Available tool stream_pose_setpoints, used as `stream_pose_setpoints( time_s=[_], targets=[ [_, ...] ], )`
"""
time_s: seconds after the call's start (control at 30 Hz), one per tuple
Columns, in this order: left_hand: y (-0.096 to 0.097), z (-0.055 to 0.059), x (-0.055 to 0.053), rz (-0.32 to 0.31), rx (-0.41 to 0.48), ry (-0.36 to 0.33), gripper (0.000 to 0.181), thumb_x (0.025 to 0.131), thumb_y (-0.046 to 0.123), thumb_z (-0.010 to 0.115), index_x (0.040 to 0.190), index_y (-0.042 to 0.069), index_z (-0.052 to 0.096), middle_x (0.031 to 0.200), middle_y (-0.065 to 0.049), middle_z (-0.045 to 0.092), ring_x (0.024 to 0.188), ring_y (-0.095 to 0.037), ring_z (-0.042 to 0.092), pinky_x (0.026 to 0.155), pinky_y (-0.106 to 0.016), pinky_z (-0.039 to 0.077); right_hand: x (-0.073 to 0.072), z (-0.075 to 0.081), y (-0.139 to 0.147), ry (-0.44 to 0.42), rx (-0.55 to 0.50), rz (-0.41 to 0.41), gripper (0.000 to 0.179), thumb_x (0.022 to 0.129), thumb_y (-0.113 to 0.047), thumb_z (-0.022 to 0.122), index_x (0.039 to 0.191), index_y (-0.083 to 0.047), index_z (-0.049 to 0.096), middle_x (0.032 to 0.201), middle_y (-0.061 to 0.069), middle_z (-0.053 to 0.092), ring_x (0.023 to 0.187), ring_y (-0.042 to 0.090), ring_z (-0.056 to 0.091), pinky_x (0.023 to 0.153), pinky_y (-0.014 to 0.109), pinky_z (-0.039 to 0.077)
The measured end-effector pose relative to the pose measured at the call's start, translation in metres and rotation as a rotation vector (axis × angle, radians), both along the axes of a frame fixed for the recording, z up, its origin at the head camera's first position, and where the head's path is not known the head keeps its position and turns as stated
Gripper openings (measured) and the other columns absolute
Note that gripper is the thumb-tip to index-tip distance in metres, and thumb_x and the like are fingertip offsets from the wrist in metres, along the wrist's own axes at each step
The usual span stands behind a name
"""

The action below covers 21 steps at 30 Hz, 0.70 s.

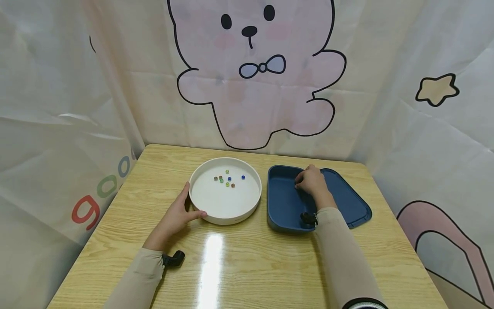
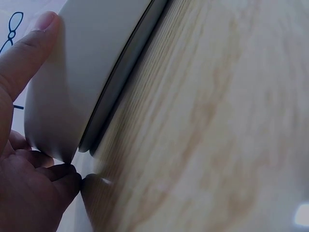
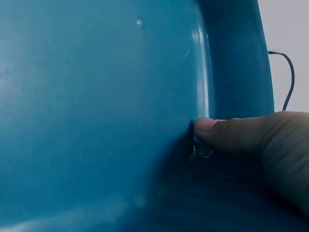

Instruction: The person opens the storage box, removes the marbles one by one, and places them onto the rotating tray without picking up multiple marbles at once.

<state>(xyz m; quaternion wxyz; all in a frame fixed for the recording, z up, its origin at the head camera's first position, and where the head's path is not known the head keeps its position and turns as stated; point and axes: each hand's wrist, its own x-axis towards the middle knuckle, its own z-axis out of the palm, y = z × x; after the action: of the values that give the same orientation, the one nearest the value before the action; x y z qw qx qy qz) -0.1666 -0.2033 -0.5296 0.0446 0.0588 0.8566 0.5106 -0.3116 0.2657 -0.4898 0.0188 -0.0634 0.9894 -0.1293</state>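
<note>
My left hand (image 1: 178,214) holds the side of a round white tray (image 1: 208,206), thumb along its near wall and fingers round its left side. In the left wrist view the fingertips curl at the lower edge of the tray (image 2: 82,72). Several small coloured glass marbles (image 1: 227,184) lie in it. My right hand (image 1: 314,184) reaches into a blue rectangular box (image 1: 285,201), fingers down by its far right corner. In the right wrist view a clear glassy marble (image 3: 206,152) shows right under the thumb tip; the other fingers are mostly hidden behind the thumb.
A blue lid (image 1: 345,199) lies to the right of the box, partly behind the right arm. The wooden table (image 1: 247,266) ends at a printed curtain (image 1: 154,107) at the back and sides. Black straps with small cameras (image 1: 174,259) sit at the wrists.
</note>
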Motion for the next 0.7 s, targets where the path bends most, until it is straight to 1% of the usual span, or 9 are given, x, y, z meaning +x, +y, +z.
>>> stream_pose_setpoints(
  time_s=[0.07, 0.13, 0.23, 0.33, 0.5, 0.6, 0.7],
  targets=[
    [-0.001, 0.0, 0.0, 0.0, -0.002, 0.002, 0.134, 0.076, 0.053, 0.086, 0.165, 0.013, -0.006, 0.172, -0.01, -0.001, 0.159, -0.034, 0.002, 0.126, -0.059, 0.012, -0.002, -0.003, 0.0, 0.007, 0.016, 0.008, 0.014, 0.087, -0.02, 0.084, 0.098, -0.012, 0.081, 0.124, 0.019, 0.049, 0.113, 0.04, 0.046, 0.097, 0.061, 0.042],
    [-0.002, -0.001, -0.001, 0.001, -0.005, 0.003, 0.135, 0.076, 0.053, 0.086, 0.165, 0.013, -0.005, 0.172, -0.01, -0.001, 0.159, -0.034, 0.002, 0.126, -0.059, 0.013, -0.003, -0.004, 0.0, 0.011, 0.018, 0.009, 0.013, 0.087, -0.02, 0.084, 0.096, -0.013, 0.081, 0.126, 0.02, 0.049, 0.115, 0.041, 0.045, 0.098, 0.062, 0.04],
    [-0.002, -0.001, -0.001, 0.001, -0.002, -0.001, 0.133, 0.077, 0.051, 0.087, 0.165, 0.012, -0.005, 0.172, -0.009, -0.002, 0.159, -0.034, 0.002, 0.126, -0.059, 0.013, -0.002, -0.002, -0.001, 0.02, -0.004, 0.01, 0.013, 0.087, -0.023, 0.084, 0.096, -0.014, 0.082, 0.127, 0.019, 0.049, 0.119, 0.042, 0.043, 0.1, 0.062, 0.039],
    [-0.002, -0.001, -0.001, 0.004, -0.006, -0.013, 0.133, 0.077, 0.05, 0.087, 0.166, 0.013, -0.005, 0.172, -0.009, -0.002, 0.159, -0.033, 0.002, 0.127, -0.058, 0.012, -0.001, 0.002, 0.0, 0.047, -0.027, 0.02, 0.013, 0.089, -0.025, 0.082, 0.097, -0.015, 0.082, 0.128, 0.018, 0.05, 0.122, 0.041, 0.042, 0.101, 0.062, 0.037],
    [-0.001, 0.0, -0.003, 0.008, -0.008, -0.005, 0.135, 0.076, 0.052, 0.087, 0.166, 0.013, -0.006, 0.172, -0.01, -0.002, 0.159, -0.035, 0.003, 0.126, -0.059, 0.013, 0.0, 0.014, 0.003, 0.125, -0.083, 0.033, 0.016, 0.092, -0.025, 0.079, 0.099, -0.012, 0.081, 0.124, 0.017, 0.051, 0.12, 0.038, 0.043, 0.103, 0.06, 0.034],
    [-0.002, 0.0, -0.003, 0.007, -0.006, 0.004, 0.135, 0.075, 0.051, 0.088, 0.166, 0.012, -0.005, 0.172, -0.01, -0.001, 0.158, -0.036, 0.004, 0.125, -0.06, 0.013, 0.001, 0.023, 0.001, 0.146, -0.128, 0.048, 0.018, 0.093, -0.026, 0.078, 0.101, -0.01, 0.08, 0.123, 0.019, 0.051, 0.119, 0.039, 0.044, 0.103, 0.059, 0.034],
    [-0.002, -0.001, -0.002, 0.012, -0.004, 0.003, 0.134, 0.076, 0.049, 0.088, 0.166, 0.012, -0.005, 0.173, -0.009, 0.0, 0.159, -0.034, 0.004, 0.126, -0.059, 0.014, 0.002, 0.033, -0.002, 0.165, -0.174, 0.071, 0.02, 0.093, -0.026, 0.078, 0.104, -0.009, 0.08, 0.126, 0.022, 0.052, 0.123, 0.042, 0.044, 0.106, 0.06, 0.035]
  ],
)
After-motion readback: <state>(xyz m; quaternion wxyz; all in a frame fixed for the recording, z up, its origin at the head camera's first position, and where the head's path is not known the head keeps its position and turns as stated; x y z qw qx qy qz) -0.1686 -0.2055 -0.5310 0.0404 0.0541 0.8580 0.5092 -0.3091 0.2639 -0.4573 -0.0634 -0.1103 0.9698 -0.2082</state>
